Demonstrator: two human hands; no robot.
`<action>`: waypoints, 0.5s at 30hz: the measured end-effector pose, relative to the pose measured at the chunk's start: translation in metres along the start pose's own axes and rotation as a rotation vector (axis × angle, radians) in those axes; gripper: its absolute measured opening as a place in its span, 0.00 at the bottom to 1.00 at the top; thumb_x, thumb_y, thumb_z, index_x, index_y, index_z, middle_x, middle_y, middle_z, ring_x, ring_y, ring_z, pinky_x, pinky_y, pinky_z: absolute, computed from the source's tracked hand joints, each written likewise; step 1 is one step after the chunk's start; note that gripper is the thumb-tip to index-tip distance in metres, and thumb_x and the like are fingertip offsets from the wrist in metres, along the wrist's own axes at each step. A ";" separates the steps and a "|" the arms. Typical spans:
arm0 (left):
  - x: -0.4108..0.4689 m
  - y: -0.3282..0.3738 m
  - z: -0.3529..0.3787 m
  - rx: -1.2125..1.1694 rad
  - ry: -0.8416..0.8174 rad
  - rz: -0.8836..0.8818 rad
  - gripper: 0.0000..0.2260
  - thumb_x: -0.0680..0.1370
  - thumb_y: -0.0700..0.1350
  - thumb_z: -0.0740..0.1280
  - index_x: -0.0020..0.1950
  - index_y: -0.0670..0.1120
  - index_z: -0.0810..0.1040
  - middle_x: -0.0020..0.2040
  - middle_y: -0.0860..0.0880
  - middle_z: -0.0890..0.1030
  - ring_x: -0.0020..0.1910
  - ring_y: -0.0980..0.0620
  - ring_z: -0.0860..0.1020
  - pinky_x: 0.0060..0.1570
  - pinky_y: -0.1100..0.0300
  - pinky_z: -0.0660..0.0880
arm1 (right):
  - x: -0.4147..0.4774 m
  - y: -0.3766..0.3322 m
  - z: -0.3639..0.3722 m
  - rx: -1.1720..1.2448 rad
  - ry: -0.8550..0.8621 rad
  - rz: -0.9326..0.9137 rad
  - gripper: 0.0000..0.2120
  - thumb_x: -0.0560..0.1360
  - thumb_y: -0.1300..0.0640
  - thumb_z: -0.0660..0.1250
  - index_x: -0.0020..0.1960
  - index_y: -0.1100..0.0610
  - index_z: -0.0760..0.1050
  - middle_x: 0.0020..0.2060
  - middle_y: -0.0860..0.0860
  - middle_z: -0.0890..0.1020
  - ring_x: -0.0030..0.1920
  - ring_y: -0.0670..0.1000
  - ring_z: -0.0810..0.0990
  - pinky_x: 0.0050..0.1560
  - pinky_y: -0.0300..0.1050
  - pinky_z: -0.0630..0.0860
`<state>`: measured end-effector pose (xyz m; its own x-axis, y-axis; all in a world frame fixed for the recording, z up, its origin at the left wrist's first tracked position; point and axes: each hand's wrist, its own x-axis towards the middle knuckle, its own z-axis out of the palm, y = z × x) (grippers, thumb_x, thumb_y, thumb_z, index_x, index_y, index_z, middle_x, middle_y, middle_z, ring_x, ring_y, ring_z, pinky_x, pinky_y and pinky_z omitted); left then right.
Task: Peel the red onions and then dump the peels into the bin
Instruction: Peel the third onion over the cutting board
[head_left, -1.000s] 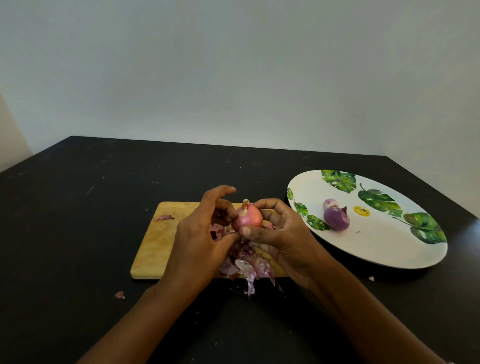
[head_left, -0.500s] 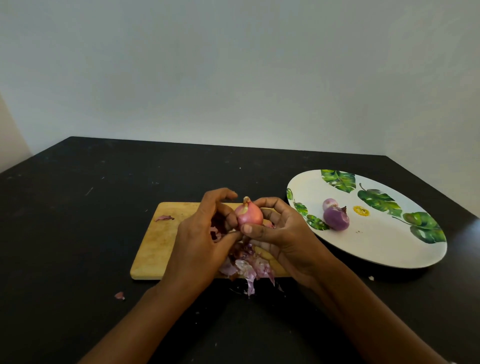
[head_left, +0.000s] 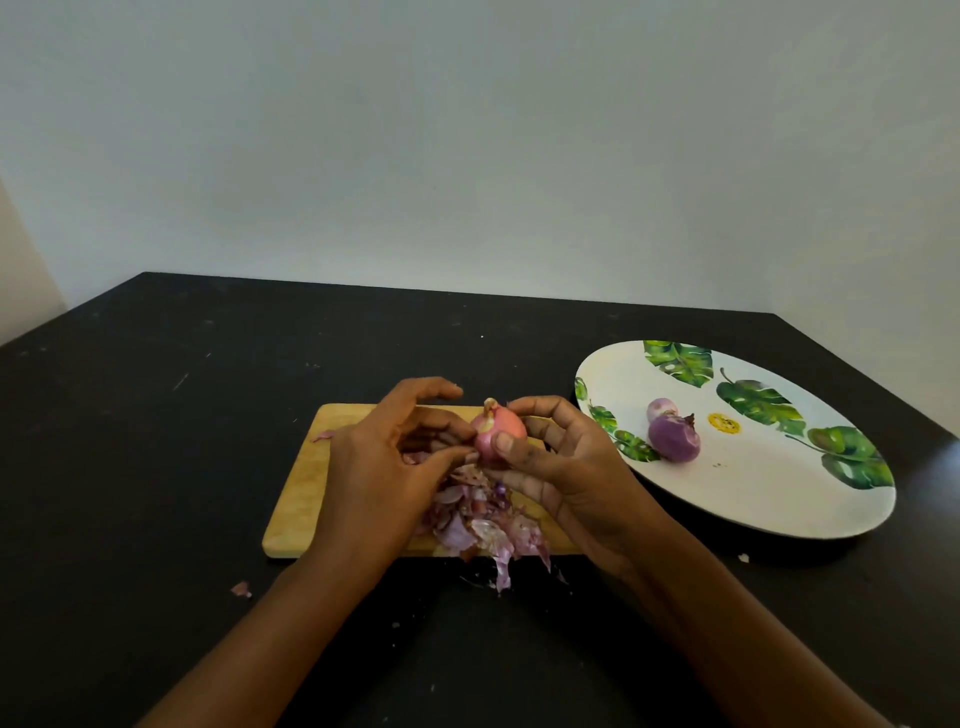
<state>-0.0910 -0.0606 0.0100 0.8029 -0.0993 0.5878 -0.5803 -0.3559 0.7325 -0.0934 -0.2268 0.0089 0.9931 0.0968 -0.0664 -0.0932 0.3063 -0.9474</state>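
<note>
The onion (head_left: 497, 430), pink-red and glossy with a pale stem tip pointing up, is held above the cutting board (head_left: 301, 499). The right hand (head_left: 566, 467) grips it between thumb and curled fingers (head_left: 540, 410). The left hand (head_left: 379, 467) pinches its left side, index finger raised. Peels (head_left: 483, 525) lie piled under the hands at the board's near edge, some spilling onto the tabletop (head_left: 156, 467). Two peeled onions (head_left: 674, 439) rest on the leaf-patterned plate (head_left: 779, 499) to the right.

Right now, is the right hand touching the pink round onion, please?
Touching: head view shows the right hand pinching the pink round onion with its thumb.
</note>
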 end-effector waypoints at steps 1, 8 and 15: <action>0.000 0.000 0.000 -0.002 -0.012 -0.013 0.23 0.67 0.36 0.75 0.53 0.57 0.74 0.39 0.57 0.82 0.42 0.65 0.80 0.44 0.75 0.74 | 0.000 0.000 -0.001 -0.017 0.005 -0.003 0.24 0.60 0.61 0.74 0.55 0.59 0.74 0.58 0.59 0.79 0.55 0.58 0.82 0.53 0.53 0.81; 0.000 -0.003 0.000 -0.026 -0.107 -0.073 0.24 0.69 0.34 0.73 0.53 0.59 0.71 0.36 0.55 0.83 0.41 0.64 0.81 0.39 0.76 0.73 | 0.001 0.004 -0.004 -0.131 0.025 0.002 0.28 0.56 0.56 0.78 0.54 0.55 0.75 0.57 0.57 0.79 0.56 0.58 0.81 0.55 0.56 0.80; -0.002 -0.003 0.004 -0.017 -0.110 -0.026 0.27 0.70 0.34 0.72 0.58 0.60 0.68 0.41 0.56 0.79 0.45 0.63 0.79 0.44 0.74 0.73 | 0.000 0.001 -0.003 -0.121 0.035 -0.011 0.26 0.58 0.58 0.76 0.54 0.57 0.75 0.56 0.56 0.80 0.55 0.57 0.82 0.52 0.53 0.81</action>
<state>-0.0900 -0.0636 0.0056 0.8272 -0.1924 0.5279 -0.5607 -0.3438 0.7533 -0.0935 -0.2299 0.0074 0.9961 0.0604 -0.0643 -0.0748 0.1908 -0.9788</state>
